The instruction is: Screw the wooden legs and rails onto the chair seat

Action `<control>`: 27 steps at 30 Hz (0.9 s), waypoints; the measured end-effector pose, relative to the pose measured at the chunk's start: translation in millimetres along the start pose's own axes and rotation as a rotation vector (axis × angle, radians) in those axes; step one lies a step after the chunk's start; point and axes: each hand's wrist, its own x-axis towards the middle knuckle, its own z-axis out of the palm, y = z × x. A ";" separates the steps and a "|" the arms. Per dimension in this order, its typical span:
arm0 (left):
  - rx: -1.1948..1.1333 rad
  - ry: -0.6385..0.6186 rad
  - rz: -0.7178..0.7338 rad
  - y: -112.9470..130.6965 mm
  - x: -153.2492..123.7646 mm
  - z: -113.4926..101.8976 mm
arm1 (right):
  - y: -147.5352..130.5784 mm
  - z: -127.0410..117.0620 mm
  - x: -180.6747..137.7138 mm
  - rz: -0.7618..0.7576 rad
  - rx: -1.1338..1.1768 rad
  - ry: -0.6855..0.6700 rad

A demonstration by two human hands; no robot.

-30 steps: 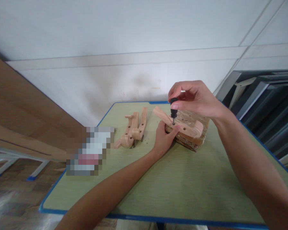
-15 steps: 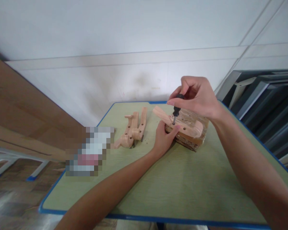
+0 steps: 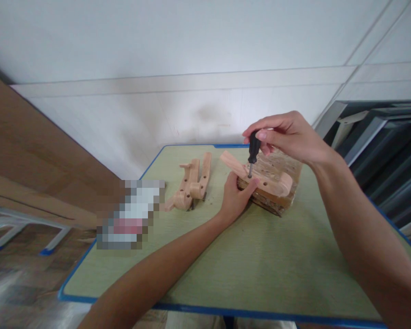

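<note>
1. Right hand [image 3: 289, 137]: grip closed around the black screwdriver [image 3: 254, 150], which stands upright with its tip on the curved wooden piece [image 3: 272, 182].
2. Left hand [image 3: 235, 197]: grip pinches that piece on the chipboard block [image 3: 277, 202], near the worktop's [image 3: 260, 265] far edge.

head cam | single view | faces forward-down | close over table [image 3: 260, 256]
</note>
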 end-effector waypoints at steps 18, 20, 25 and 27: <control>-0.001 0.006 -0.004 1.9 0.2 0.0 | 6.1 18.1 7.1 -0.103 0.121 0.248; 0.005 0.007 -0.006 2.9 -0.2 0.1 | 4.7 21.0 6.8 -0.106 0.137 0.271; -0.030 -0.010 -0.009 5.0 0.1 0.7 | 1.8 27.7 5.2 -0.068 0.191 0.238; -0.026 -0.011 -0.009 4.8 0.4 0.6 | 2.1 27.8 4.6 -0.033 0.200 0.246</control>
